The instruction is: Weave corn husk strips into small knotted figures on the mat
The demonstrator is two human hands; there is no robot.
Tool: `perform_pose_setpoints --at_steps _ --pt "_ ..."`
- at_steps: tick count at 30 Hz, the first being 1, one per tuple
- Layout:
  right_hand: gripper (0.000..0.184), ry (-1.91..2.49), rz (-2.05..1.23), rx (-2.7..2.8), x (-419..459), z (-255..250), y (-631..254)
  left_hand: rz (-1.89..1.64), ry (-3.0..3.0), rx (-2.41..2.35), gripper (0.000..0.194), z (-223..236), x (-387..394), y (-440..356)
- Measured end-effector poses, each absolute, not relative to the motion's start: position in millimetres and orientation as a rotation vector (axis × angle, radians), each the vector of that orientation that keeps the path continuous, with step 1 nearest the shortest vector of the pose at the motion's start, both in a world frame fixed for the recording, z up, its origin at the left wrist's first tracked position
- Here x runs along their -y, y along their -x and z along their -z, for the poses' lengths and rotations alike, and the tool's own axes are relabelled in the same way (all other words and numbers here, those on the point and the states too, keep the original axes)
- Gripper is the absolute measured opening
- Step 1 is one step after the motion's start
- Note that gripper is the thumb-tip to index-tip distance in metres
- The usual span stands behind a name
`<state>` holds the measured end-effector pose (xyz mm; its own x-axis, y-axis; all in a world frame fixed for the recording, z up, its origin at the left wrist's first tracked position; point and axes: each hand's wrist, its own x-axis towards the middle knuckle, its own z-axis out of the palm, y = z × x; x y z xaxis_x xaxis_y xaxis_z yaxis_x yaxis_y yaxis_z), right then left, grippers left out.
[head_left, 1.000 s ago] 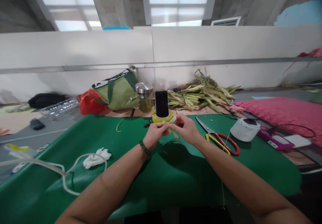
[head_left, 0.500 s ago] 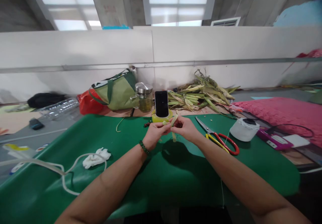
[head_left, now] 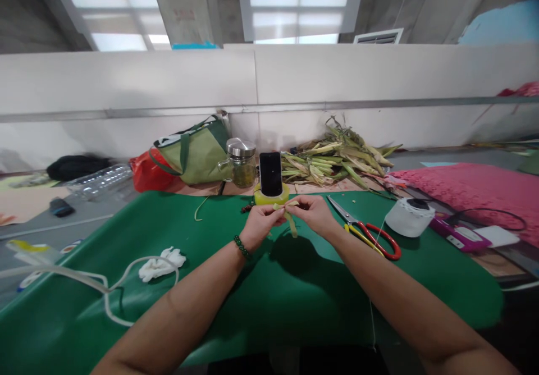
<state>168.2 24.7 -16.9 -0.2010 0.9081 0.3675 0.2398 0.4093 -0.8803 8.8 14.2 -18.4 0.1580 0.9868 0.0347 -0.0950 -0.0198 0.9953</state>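
Close together above the green mat (head_left: 177,307), my two hands pinch a thin pale-green strip of leaf (head_left: 291,226). My left hand (head_left: 257,226), with a dark green bead bracelet at the wrist, has its thumb and fingers closed on the left part of the strip. My right hand (head_left: 315,216) grips it from the other side, fingertips nearly touching the left ones. One end of the strip hangs down between the hands. Just behind them, a black-screened phone (head_left: 270,174) leans upright on a round yellow-green base (head_left: 269,195).
Scissors (head_left: 366,232) with red and yellow handles lie to the right, beside a white thread spool (head_left: 409,218). Behind are a pile of dried leaves and stalks (head_left: 337,159), a lidded glass mug (head_left: 241,164) and a green bag (head_left: 191,150). Left lie crumpled tissue (head_left: 160,265) and white cable (head_left: 107,291).
The strip's upper end, which stood up above my fingers, is now bent down flatter toward the right. My right hand has shifted slightly; my left has hardly moved.
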Motion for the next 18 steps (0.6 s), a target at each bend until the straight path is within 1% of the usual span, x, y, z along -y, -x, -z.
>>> perform_pose_setpoints --at_steps 4,9,13,18 --pt "0.020 1.109 -0.567 1.740 -19 17 -166 -1.160 -1.294 -1.041 0.026 16 -12 -11" --pt "0.014 0.997 -0.236 1.902 -7 17 -161 -1.259 -1.220 -1.076 0.021 14 -11 -12" --pt "0.021 0.889 -0.006 2.061 -3 18 -161 -1.270 -1.102 -1.019 0.022 13 -12 -11" --pt "0.026 0.894 0.226 2.178 -3 21 -161 -1.215 -0.962 -0.872 0.016 12 -11 -9"
